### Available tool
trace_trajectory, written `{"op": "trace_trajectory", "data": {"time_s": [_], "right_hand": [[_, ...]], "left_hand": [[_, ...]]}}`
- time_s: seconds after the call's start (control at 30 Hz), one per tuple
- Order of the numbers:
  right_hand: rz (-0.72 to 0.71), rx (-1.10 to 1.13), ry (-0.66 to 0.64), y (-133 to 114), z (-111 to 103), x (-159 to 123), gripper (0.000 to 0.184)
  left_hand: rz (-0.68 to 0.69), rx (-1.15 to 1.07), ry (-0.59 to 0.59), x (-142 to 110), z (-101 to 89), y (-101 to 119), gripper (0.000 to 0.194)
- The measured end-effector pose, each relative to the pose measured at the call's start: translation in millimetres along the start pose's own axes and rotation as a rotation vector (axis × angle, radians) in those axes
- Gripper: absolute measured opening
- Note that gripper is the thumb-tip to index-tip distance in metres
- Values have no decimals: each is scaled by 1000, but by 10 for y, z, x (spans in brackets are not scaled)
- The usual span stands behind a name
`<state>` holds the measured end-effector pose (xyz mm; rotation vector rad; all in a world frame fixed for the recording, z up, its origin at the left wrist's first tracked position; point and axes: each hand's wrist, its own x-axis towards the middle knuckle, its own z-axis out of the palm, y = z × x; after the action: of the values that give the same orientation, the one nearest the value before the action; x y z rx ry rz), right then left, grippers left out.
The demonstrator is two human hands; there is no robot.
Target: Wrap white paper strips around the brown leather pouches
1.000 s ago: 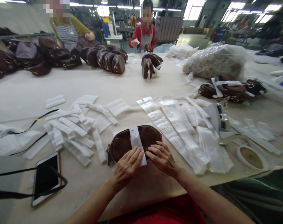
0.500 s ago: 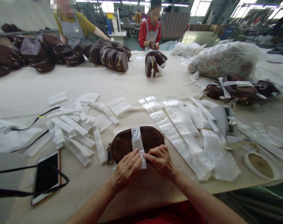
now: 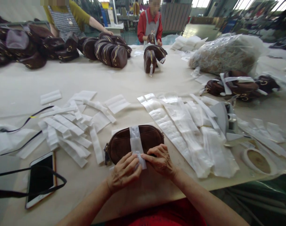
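A brown oval pouch [image 3: 119, 144] lies on the table right in front of me, with a white foam strip [image 3: 135, 142] wrapped across its middle. My left hand [image 3: 122, 172] and my right hand [image 3: 159, 160] meet at the near end of that strip, fingers curled and pinching it against the pouch's lower edge. The strip's near end is partly hidden under my fingertips.
Loose white foam strips [image 3: 69, 131] lie to the left and longer sheets [image 3: 180, 125] to the right. A phone [image 3: 40, 179] with a black strap lies near left. More brown pouches [image 3: 110, 53] and a plastic-wrapped bundle [image 3: 225, 55] sit farther back, where two people stand.
My fingers have gone from lying flat on the pouch to curling and pinching the strip's near end. The view has shifted slightly.
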<state>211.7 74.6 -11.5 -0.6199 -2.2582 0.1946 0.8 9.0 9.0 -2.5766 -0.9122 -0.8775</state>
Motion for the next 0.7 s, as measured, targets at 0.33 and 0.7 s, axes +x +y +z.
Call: {"op": "trace_trajectory", "data": {"time_s": [0.33, 0.7], "right_hand": [[-17, -10, 24, 9, 21, -22, 24], [-24, -12, 27, 14, 17, -21, 26]], "left_hand": [[-85, -86, -103, -34, -134, 48, 26], [-473, -182, 43, 164, 14, 136, 11]]}}
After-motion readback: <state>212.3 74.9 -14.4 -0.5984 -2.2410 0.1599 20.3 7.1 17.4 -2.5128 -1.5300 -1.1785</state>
